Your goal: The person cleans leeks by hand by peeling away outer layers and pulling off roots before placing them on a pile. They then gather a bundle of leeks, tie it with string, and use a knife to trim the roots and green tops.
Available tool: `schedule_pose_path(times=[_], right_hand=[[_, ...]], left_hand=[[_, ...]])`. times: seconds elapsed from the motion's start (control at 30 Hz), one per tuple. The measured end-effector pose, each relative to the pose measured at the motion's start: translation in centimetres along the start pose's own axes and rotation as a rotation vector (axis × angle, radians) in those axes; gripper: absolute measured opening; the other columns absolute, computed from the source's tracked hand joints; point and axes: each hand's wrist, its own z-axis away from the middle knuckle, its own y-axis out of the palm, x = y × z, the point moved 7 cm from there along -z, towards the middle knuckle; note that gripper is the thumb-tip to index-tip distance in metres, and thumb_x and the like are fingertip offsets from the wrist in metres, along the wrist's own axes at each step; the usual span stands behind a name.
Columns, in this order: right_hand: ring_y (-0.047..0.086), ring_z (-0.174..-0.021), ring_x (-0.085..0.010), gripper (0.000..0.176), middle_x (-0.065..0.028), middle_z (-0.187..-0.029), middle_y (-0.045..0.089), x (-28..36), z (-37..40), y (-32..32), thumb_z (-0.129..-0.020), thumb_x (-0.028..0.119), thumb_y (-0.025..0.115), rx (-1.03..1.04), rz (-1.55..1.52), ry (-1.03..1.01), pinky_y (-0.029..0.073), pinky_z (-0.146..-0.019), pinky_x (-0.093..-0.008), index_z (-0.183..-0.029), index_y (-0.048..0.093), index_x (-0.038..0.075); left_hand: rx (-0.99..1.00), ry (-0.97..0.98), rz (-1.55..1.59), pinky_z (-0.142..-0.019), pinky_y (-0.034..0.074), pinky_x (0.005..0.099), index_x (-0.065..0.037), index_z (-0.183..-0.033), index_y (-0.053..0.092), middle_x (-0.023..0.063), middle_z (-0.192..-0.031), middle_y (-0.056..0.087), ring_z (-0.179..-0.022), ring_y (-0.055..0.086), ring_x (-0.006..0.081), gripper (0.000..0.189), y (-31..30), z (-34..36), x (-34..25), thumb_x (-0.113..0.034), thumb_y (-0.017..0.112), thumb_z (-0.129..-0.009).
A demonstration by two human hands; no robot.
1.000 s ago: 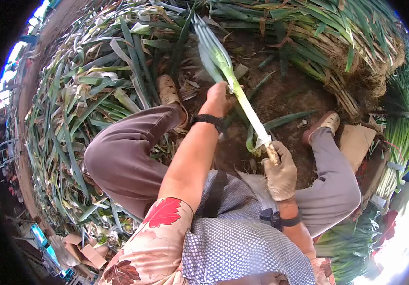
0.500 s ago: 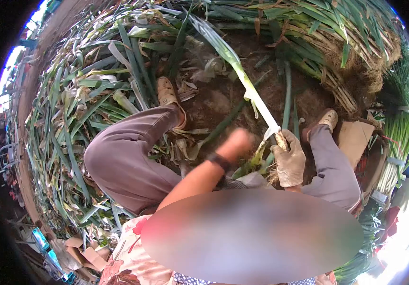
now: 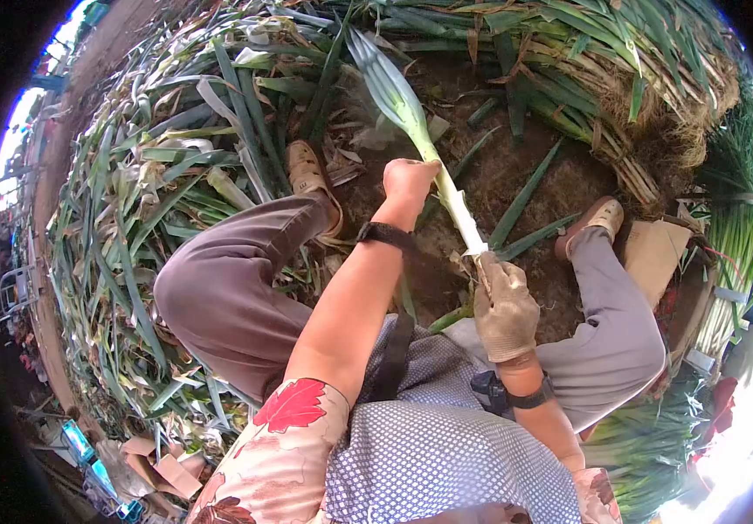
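Observation:
A long green onion [image 3: 457,210] slants across the middle, its green leaves toward the top and its white end toward me. My bare left hand [image 3: 410,181] is closed around the stalk where the green meets the white. My right hand [image 3: 506,306], in a beige work glove, grips the lower root end, and the fingers partly cover it. Small torn bits of skin stick out from the white shaft near the glove. Cut green leaves [image 3: 525,201] lie on the soil just beyond the right hand.
Discarded leaves [image 3: 132,236] form a large heap on the left. Unpeeled green onions with roots [image 3: 647,96] are piled at the top right. Tied, cleaned bunches [image 3: 730,271] stand at the far right, near a cardboard piece [image 3: 653,258]. My shoes frame the bare soil.
My left hand has moved up and forward and now grips the stalk. My gloved right hand has shifted left with the root end. A loose strip near the root end is no longer visible.

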Motion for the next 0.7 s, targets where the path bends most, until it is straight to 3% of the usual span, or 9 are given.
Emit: schedule_pose_path(times=[0.3, 0.4, 0.5, 0.53, 0.63, 0.67, 0.7], right_hand=[[0.061, -0.074, -0.0255, 0.039, -0.0116, -0.093, 0.059, -0.3, 0.2, 0.4, -0.072, 0.008, 0.061, -0.033, 0.003, -0.02, 0.051, -0.062, -0.0337, -0.111, 0.057, 0.008], [0.062, -0.072, -0.0258, 0.039, -0.0111, -0.093, 0.059, -0.5, 0.3, 0.6, -0.072, 0.008, 0.06, -0.035, 0.0, -0.019, 0.051, -0.062, -0.0336, -0.111, 0.058, 0.009], [0.062, -0.07, -0.0262, 0.039, -0.0106, -0.094, 0.059, -0.4, 0.3, 0.6, -0.073, 0.008, 0.06, -0.006, -0.009, -0.029, 0.051, -0.061, -0.0338, -0.111, 0.058, 0.009], [0.062, -0.069, -0.0263, 0.039, -0.0105, -0.094, 0.059, -0.2, 0.3, 0.6, -0.073, 0.008, 0.06, 0.011, -0.014, -0.033, 0.051, -0.06, -0.0339, -0.111, 0.058, 0.009], [0.062, -0.068, -0.027, 0.038, -0.0107, -0.093, 0.058, -0.3, 0.4, 1.1, -0.073, 0.008, 0.06, 0.043, -0.008, -0.028, 0.051, -0.059, -0.0344, -0.111, 0.058, 0.01], [0.062, -0.068, -0.0271, 0.038, -0.0107, -0.093, 0.058, -0.4, 0.4, 1.1, -0.073, 0.008, 0.06, 0.04, -0.004, -0.03, 0.051, -0.059, -0.0346, -0.111, 0.058, 0.01], [0.062, -0.068, -0.0272, 0.038, -0.0108, -0.093, 0.058, -0.4, 0.4, 1.2, -0.073, 0.008, 0.06, 0.037, 0.002, -0.03, 0.051, -0.059, -0.0347, -0.111, 0.058, 0.01]], left_hand=[[0.211, -0.196, 0.282, -0.05, 0.043, 0.0289, 0.003, -0.075, 0.061, 0.0094, -0.07, 0.061, -0.057, 0.057, 0.016, 0.015, 0.4, 0.3, -0.2, -0.006, 0.071, -0.068], [0.138, 0.016, 0.139, -0.053, 0.045, 0.0275, 0.009, -0.097, 0.059, 0.0072, -0.073, 0.059, -0.062, 0.056, 0.0151, 0.033, 0.3, -1.6, 0.6, -0.012, 0.068, -0.073], [-0.077, 0.383, -0.199, -0.055, 0.045, 0.0264, 0.007, -0.109, 0.054, 0.0077, -0.074, 0.06, -0.063, 0.057, 0.0133, 0.043, -0.6, -1.5, -1.4, -0.014, 0.068, -0.074], [-0.053, 0.406, -0.325, -0.06, 0.047, 0.029, 0.004, -0.112, 0.055, 0.0125, -0.081, 0.062, -0.069, 0.06, 0.0175, 0.046, -0.4, -1.3, -1.9, -0.018, 0.068, -0.073], [-0.103, 0.464, -0.558, -0.067, 0.048, 0.0317, 0.003, -0.109, 0.057, 0.0161, -0.088, 0.064, -0.074, 0.063, 0.0238, 0.047, -0.1, -0.5, -3.0, -0.024, 0.068, -0.071], [-0.099, 0.437, -0.524, -0.071, 0.048, 0.0345, 0.003, -0.1, 0.062, 0.0183, -0.088, 0.064, -0.077, 0.063, 0.0291, 0.042, -0.2, -0.4, -3.1, -0.027, 0.068, -0.07], [-0.075, 0.43, -0.516, -0.071, 0.048, 0.0346, 0.003, -0.097, 0.063, 0.0181, -0.085, 0.064, -0.076, 0.063, 0.0287, 0.04, 0.0, -0.6, -2.9, -0.026, 0.068, -0.07]])
